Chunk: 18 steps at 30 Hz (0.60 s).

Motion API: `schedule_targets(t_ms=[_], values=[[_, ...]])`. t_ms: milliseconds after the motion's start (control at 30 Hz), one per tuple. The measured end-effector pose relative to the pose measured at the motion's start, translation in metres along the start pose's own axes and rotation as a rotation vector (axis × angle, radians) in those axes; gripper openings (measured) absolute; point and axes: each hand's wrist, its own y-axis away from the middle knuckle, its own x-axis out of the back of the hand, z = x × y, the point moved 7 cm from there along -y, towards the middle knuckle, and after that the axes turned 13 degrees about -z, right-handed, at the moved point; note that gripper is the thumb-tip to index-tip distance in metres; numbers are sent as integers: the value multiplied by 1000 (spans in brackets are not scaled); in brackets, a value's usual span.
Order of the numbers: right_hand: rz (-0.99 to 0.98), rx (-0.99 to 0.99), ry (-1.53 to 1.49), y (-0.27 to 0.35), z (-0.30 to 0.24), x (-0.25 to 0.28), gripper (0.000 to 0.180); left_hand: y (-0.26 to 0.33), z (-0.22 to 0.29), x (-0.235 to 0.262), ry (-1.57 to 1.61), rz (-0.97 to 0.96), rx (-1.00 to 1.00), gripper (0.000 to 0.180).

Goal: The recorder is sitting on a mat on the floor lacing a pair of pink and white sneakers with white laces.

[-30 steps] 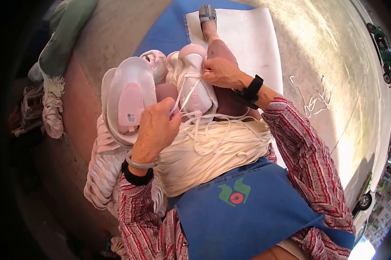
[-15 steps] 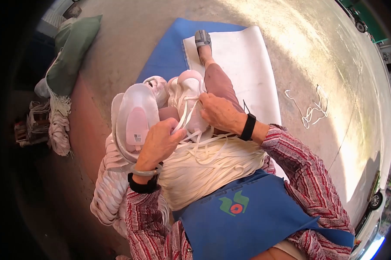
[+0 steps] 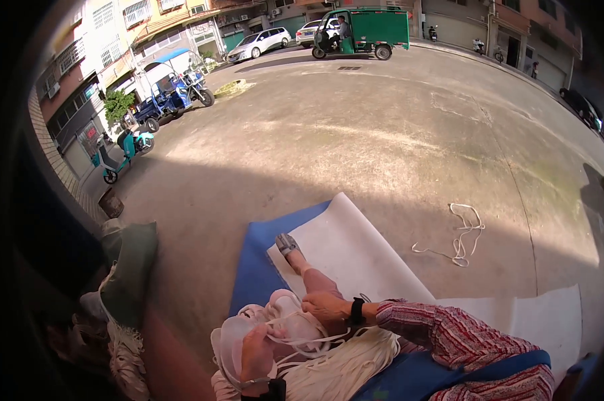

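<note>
Two hands work at a pale pink shoe [image 3: 282, 321] resting on the lap, just below the near end of the white sheet [image 3: 355, 254]. The right hand [image 3: 325, 307] pinches white cord [image 3: 302, 341] on top of the shoe. The left hand [image 3: 255, 351] seems closed on cord at its near side, though the frame edge crops it. A loose cord scrap [image 3: 459, 237] lies on concrete right of the sheet.

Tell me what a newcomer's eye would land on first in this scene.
At the bottom centre, the left hand and right hand work white cords against a pale pink plastic form in the lap. Under the outstretched leg lie a white sheet and a blue mat on sunlit concrete. A loose tangle of cord lies to the right; a green three-wheeled cart stands far back.
</note>
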Motion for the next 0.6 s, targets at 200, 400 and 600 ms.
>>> schedule_targets(t_ms=[200, 400, 600], values=[[101, -70, -858, 33, -63, 61, 28, 14, 33, -11, 322, -21, -236, 26], [134, -256, -1666, 55, -65, 41, 25, 26, 64, 18, 562, 4, -434, 22], [133, -186, -1730, 40, -77, 36, 32, 20, 84, 13, 534, -134, -501, 21]])
